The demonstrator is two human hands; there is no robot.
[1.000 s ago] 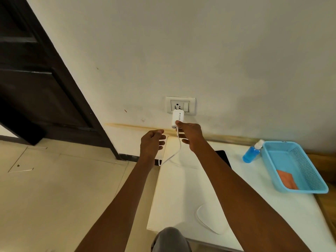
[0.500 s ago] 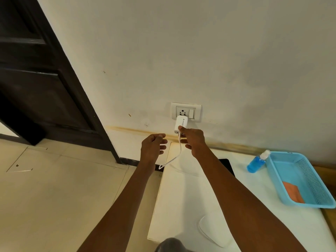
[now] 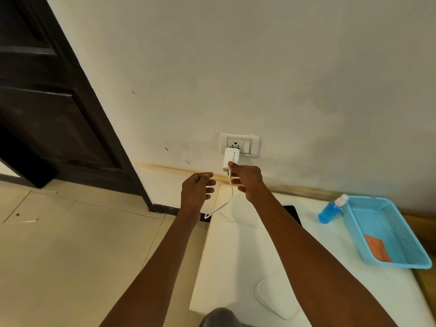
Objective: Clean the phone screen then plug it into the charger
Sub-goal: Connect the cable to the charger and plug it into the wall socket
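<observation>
A white charger adapter (image 3: 231, 157) sits against the wall socket (image 3: 240, 143), just below its holes. My right hand (image 3: 247, 180) grips the adapter's lower end with thumb and fingers. Its white cable (image 3: 230, 197) hangs down and loops left over the table edge. My left hand (image 3: 197, 188) hovers beside the cable, fingers loosely curled, holding nothing. The black phone (image 3: 293, 212) lies on the white table (image 3: 236, 256), mostly hidden behind my right forearm.
A blue spray bottle (image 3: 331, 210) lies next to a blue plastic basket (image 3: 387, 232) holding an orange cloth (image 3: 377, 250) at the table's right. A dark wooden door (image 3: 52, 114) stands at the left, above a tiled floor.
My right hand has lifted the adapter slightly toward the socket. The view has tilted down a little. My left hand stays beside the cable.
</observation>
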